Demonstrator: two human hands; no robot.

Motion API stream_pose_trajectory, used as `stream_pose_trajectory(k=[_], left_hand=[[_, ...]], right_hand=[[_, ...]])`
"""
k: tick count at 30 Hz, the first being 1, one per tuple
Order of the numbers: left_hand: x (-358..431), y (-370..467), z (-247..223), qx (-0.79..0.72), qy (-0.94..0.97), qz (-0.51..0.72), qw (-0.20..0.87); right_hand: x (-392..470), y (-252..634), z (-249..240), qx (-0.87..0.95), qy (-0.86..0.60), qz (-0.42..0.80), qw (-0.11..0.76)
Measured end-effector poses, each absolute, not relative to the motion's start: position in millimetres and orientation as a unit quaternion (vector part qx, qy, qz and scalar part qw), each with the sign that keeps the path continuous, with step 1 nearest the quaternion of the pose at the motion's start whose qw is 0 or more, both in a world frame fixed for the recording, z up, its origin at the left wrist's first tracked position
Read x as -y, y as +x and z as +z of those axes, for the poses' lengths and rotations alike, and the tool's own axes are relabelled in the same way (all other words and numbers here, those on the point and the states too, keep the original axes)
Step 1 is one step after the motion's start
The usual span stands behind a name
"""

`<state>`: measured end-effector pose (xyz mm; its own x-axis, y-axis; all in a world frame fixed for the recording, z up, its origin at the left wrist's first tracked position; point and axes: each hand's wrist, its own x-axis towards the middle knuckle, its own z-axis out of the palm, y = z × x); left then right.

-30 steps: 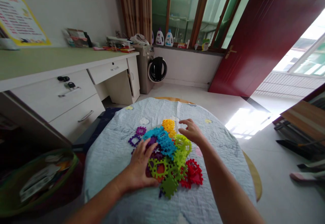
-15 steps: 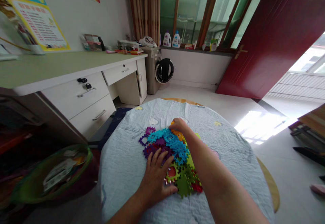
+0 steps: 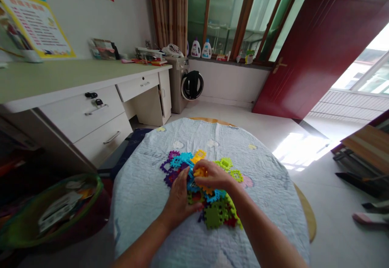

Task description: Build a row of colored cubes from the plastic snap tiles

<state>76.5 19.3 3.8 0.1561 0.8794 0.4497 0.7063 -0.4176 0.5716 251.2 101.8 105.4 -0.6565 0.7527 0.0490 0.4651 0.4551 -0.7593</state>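
Note:
A pile of notched, gear-edged plastic building pieces covers the middle of the round table. My right hand [image 3: 215, 175] pinches an orange building piece [image 3: 200, 173] just above the pile. Close to it on the left, my left hand [image 3: 179, 197] has its fingers stretched out and the thumb apart, its fingertips by the blue pieces. Purple pieces [image 3: 170, 177] lie left of the hands, and a blue piece [image 3: 184, 158] is behind them. A yellow-orange piece [image 3: 199, 156] rests at the far side. Green pieces [image 3: 213, 216] lie nearest me, with lime pieces [image 3: 237, 175] to the right. My hands hide the pile's centre.
A pale blue quilted cloth [image 3: 267, 203] covers the table. At lower left stands a green-rimmed basket [image 3: 97, 191] with papers. A white desk [image 3: 100, 126] runs along the left, with a washing machine [image 3: 179, 81] behind and a red door [image 3: 298, 49] at right.
My right hand has drawn back from the far side to the pile's middle with an orange piece. My left hand has turned and moved closer to it. Lime pieces at right are uncovered.

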Motion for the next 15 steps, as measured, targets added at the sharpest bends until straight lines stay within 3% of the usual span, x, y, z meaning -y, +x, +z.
stream_pose_trajectory(k=[3, 7, 15], left_hand=[[-18.4, 71.9, 8.2, -0.529, 0.75, 0.381, 0.114], [-18.2, 62.4, 14.9, -0.593, 0.722, 0.349, 0.067], [-64.4, 33.2, 39.2, -0.676, 0.696, 0.167, 0.177]], right_hand=[[-74.1, 262.2, 100.5, 0.857, -0.348, 0.292, 0.242], [-54.4, 307.8, 82.0, 0.819, -0.452, 0.231, 0.269], [-26.1, 366.9, 31.4, 0.71, -0.628, 0.261, 0.181]])
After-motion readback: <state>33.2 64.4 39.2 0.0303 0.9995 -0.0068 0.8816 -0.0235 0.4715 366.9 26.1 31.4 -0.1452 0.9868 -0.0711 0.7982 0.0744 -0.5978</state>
